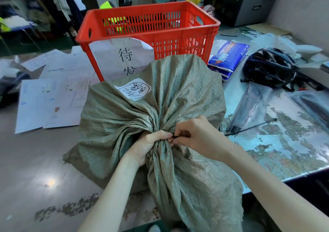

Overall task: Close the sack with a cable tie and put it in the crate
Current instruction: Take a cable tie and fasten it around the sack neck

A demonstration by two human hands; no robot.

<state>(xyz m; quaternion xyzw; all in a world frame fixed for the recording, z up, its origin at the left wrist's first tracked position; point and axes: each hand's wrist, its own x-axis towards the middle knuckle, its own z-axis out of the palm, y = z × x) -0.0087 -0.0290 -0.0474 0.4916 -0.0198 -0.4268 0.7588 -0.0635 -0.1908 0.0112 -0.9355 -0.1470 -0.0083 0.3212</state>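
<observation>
A grey-green woven sack point(178, 92) with a white handwritten label lies on the table, its mouth gathered into a bunched neck pointing toward me. My left hand point(147, 145) clamps that neck from the left. My right hand point(197, 136) pinches a black cable tie point(175, 137) at the neck; its long tail runs right across the table toward a bag of ties. Directly behind the sack stands an orange-red slatted crate point(147, 28), carrying a paper sign on its front wall.
Printed sheets point(53, 96) lie to the left of the sack. On the right are a clear bag of black cable ties point(249, 110), a black helmet point(268, 67) and blue packets point(229, 57). The table's right edge runs near my right forearm.
</observation>
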